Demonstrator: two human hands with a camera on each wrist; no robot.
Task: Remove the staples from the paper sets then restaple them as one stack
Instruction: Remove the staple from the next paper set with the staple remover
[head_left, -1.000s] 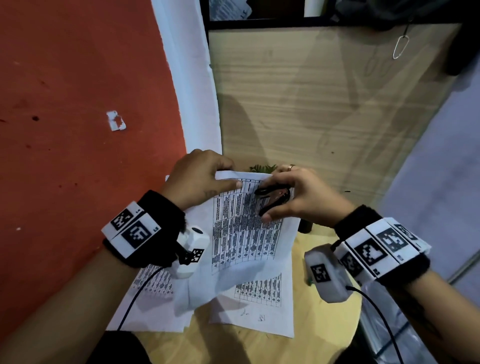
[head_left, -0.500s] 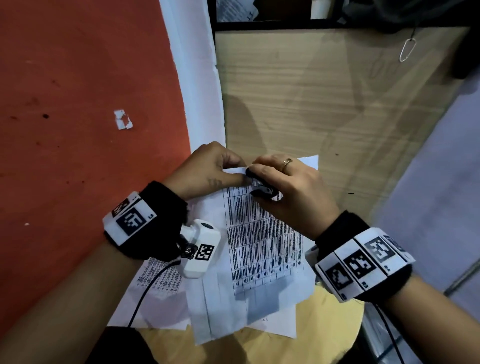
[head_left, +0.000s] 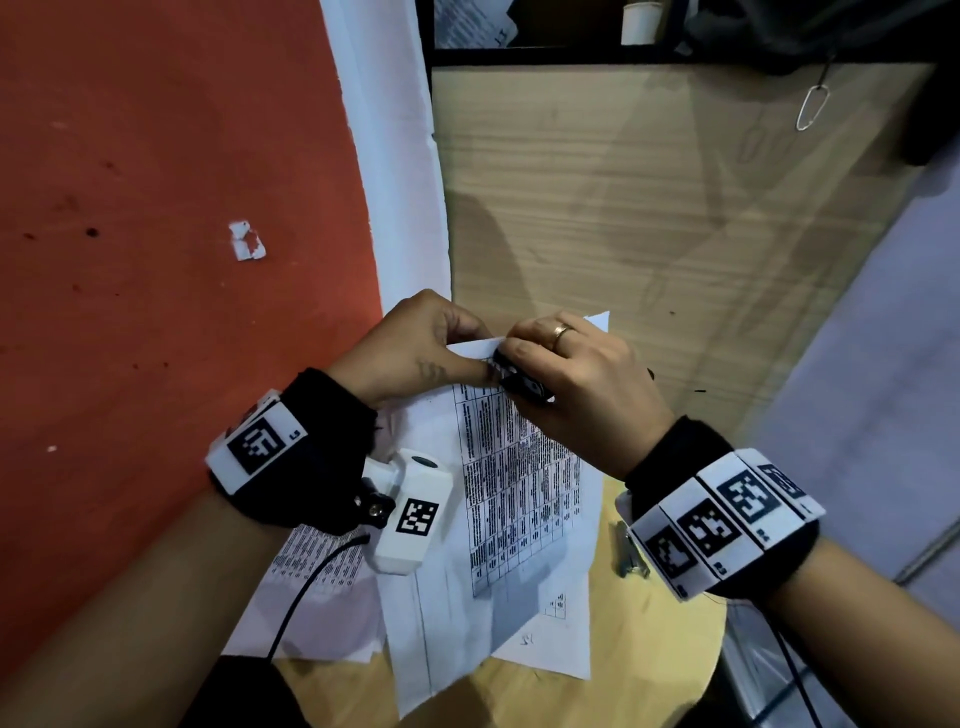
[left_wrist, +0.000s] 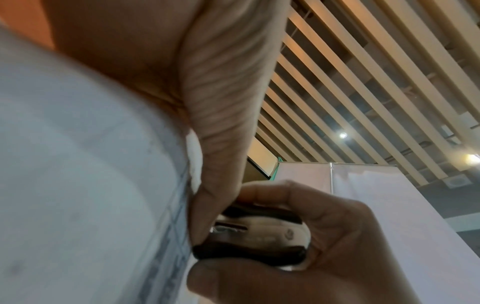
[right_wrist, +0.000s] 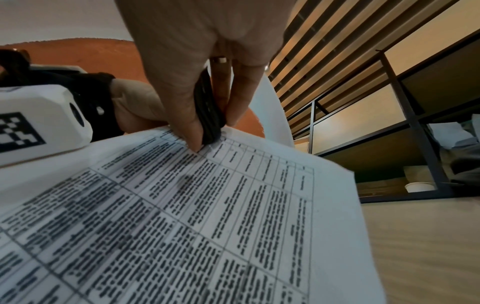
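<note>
from above, our left hand pinches the top corner of the paper, and our right hand squeezes the black staple puller right beside it. from the left wrist, the staple puller bites the paper's edge. from the right wrist, the long paper hangs down toward us.

White paper set up top, printed with a grid of dense black text rows, and the staple remover on it is glossy black with a silvery metal middle. Wristbands are black, carrying white blocks with black square-code patterns. Behind, a red-orange wall, a pale wood-grain panel, and a yellowish tabletop.
</note>
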